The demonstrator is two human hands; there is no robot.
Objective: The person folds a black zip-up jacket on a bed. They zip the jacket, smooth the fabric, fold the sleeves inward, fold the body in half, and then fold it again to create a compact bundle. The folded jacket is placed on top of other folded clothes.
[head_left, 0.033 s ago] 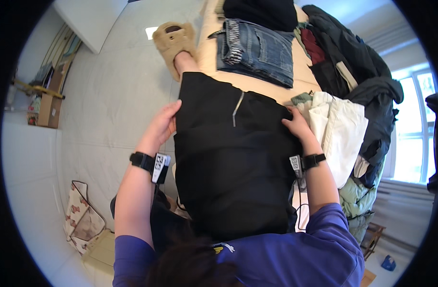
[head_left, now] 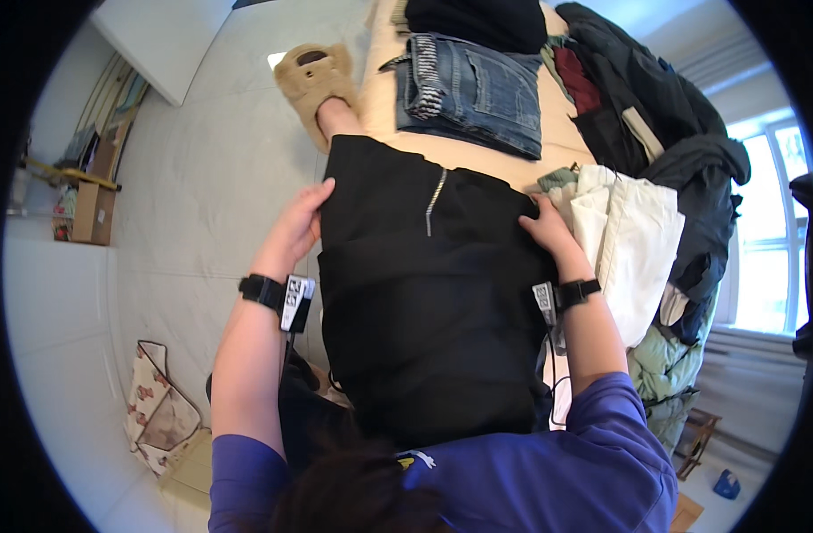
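Note:
A black garment [head_left: 424, 311] with a short metal zip [head_left: 437, 202] lies spread over my lap; whether it is a skirt or some other kind I cannot tell. At its left edge, near the top, my left hand [head_left: 298, 220] is closed on the cloth, thumb uppermost. My right hand [head_left: 549, 226] pinches the opposite edge, with some fingers hidden by the fabric. Just right of that hand, folded white cloth [head_left: 633, 249] lies on the bed.
Folded blue jeans [head_left: 486, 98] and a black folded garment [head_left: 478, 22] lie on the bed [head_left: 557, 142] ahead. Dark clothes [head_left: 664, 98] are heaped at the right, beside a green quilted garment [head_left: 669, 364]. My foot wears a furry tan slipper [head_left: 313, 84].
The surroundings have shifted slightly in the picture. Both hands keep their hold on the black garment's edges, which lies much as before.

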